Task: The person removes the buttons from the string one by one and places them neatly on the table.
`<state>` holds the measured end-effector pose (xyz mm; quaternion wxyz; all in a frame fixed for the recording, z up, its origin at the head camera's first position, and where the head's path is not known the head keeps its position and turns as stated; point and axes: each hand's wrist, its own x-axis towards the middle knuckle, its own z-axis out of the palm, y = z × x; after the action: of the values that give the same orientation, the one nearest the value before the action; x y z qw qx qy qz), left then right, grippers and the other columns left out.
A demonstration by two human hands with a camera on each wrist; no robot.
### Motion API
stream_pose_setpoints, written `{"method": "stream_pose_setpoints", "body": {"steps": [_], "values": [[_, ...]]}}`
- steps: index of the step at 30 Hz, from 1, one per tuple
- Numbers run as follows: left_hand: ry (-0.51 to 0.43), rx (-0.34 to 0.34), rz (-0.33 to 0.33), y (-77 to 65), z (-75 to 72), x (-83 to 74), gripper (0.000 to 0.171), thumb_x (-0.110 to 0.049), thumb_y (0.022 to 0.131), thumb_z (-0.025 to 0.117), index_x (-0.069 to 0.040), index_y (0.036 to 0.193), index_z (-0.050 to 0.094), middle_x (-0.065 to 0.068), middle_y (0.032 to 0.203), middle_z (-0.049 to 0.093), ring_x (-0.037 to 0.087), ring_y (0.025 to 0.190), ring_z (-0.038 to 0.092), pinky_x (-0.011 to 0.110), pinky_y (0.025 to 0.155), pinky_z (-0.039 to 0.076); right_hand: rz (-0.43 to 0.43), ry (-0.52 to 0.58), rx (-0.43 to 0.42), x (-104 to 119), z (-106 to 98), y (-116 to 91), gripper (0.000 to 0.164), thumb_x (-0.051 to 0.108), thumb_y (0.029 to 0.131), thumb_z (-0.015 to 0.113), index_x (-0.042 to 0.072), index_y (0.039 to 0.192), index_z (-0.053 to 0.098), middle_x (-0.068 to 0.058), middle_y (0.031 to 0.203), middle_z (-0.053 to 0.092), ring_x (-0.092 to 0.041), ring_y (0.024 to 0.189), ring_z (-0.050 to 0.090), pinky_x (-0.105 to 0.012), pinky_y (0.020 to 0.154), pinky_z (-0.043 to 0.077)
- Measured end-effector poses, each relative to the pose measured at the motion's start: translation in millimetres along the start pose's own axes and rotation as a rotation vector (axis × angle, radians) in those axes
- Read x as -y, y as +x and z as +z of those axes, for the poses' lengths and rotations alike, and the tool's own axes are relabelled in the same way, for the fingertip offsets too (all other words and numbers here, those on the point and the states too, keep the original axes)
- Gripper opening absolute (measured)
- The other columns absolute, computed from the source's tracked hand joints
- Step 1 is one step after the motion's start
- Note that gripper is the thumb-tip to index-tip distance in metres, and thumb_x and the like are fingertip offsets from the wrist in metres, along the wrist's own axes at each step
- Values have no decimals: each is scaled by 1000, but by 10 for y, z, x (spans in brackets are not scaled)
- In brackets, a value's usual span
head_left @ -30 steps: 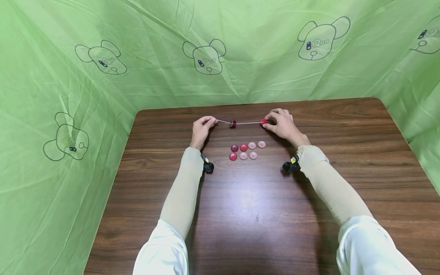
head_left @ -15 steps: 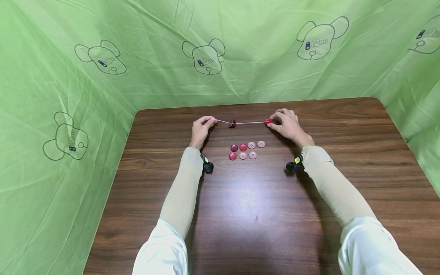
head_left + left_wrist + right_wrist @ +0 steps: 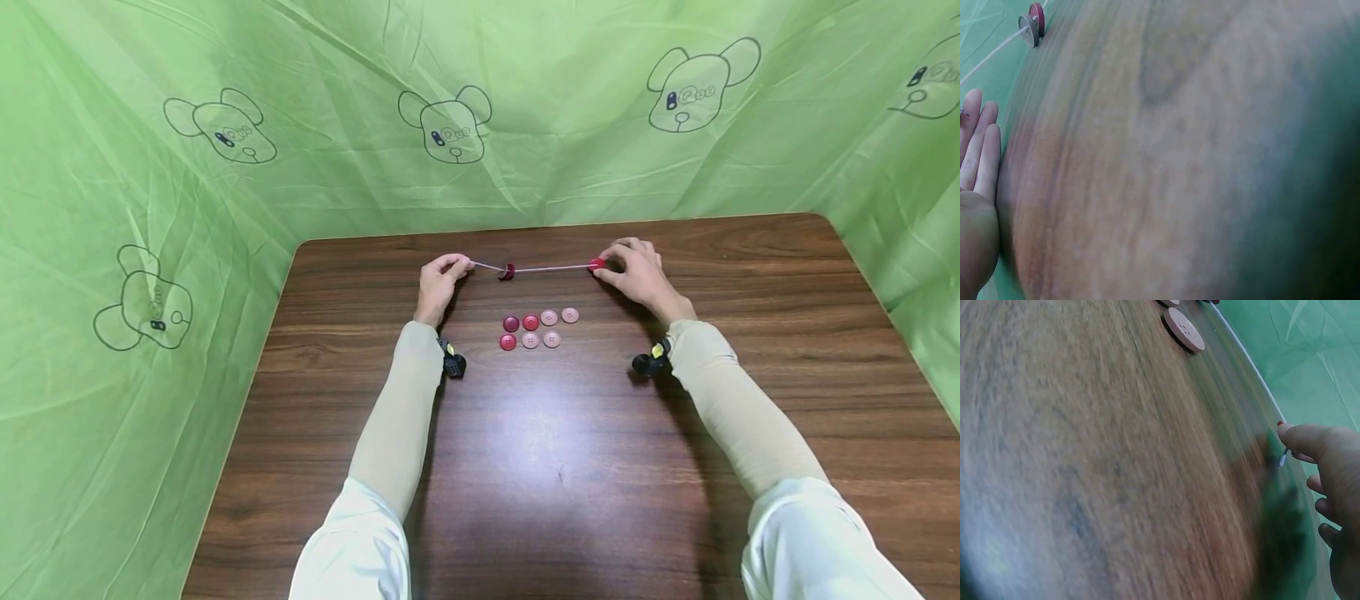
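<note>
My left hand (image 3: 438, 287) pinches one end of a thin pale string (image 3: 551, 268) near the table's far side. At the other end, my right hand (image 3: 637, 273) pinches a red button (image 3: 596, 264) between thumb and fingertips, with the string running to it. Two buttons, a greyish button (image 3: 1029, 31) and a dark red one (image 3: 1037, 19), hang close together on the string, nearer to the left hand. Seen from the right wrist, only a sliver of red shows at the fingertips, and a short string end (image 3: 1283, 457) sticks out below them.
Several loose buttons lie flat in two rows in front of the string, among them a dark purple button (image 3: 511, 323), a red button (image 3: 507, 342) and a pink button (image 3: 570, 315). Green cloth (image 3: 555, 167) borders the wooden table (image 3: 540, 500) at the back and sides.
Sliding to the right, my right hand has carried the red button away from the two threaded ones, so more string shows between them. My left hand has stayed in place.
</note>
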<state>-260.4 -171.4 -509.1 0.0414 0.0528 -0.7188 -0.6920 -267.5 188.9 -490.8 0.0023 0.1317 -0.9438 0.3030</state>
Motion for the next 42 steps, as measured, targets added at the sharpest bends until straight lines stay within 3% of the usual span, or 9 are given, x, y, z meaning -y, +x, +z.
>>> {"method": "stream_pose_setpoints", "body": {"steps": [17, 26, 42], "values": [[-14, 9, 6, -9, 3, -6, 30, -15, 91, 66, 10, 108, 66, 17, 97, 72, 18, 92, 69, 33, 91, 55, 21, 0, -11, -103, -76, -60, 32, 32, 86, 71, 9, 108, 65, -19, 133, 48, -42, 125, 34, -59, 100, 26], [-36, 17, 25, 0, -5, 5, 31, -15, 90, 67, 12, 107, 65, 4, 85, 72, 8, 84, 67, 32, 90, 56, 28, 0, -24, -169, -114, -102, 35, 31, 86, 71, 7, 110, 65, -21, 133, 48, -43, 125, 33, -59, 100, 25], [-32, 24, 8, 9, -6, -2, 33, -15, 91, 66, 12, 109, 64, 15, 94, 72, 10, 87, 67, 35, 92, 55, 25, 22, -55, -286, -157, -191, 34, 29, 84, 73, 5, 109, 65, -23, 132, 48, -45, 125, 33, -59, 98, 26]]}}
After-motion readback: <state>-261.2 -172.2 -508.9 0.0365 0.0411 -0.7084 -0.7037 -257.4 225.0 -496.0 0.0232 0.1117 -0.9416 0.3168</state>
